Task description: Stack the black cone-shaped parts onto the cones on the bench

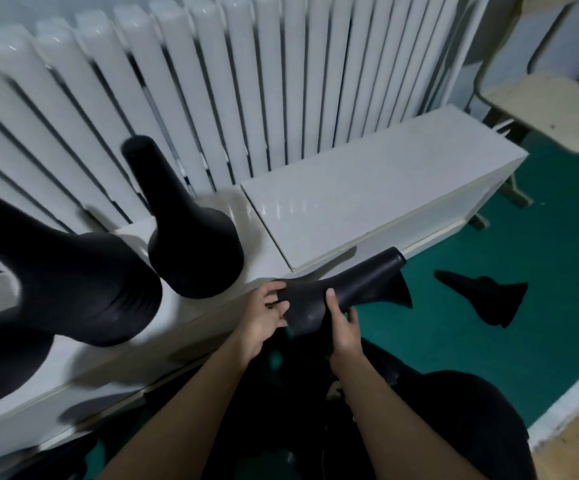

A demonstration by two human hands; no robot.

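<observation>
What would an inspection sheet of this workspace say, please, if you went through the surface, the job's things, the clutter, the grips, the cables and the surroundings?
Surface: white bench, glossy, with a seam between two panels.
Job's things: upright cone standing on the bench; a larger, blurred cone stack nearer at the left; held part lying sideways, just off the bench's front edge.
Clutter: loose part lying on the green floor at the right.
Grips: left hand and right hand both hold the held part.
Cables: nothing seen.
Surroundings: white radiator behind the bench; beige chair at the upper right.
</observation>
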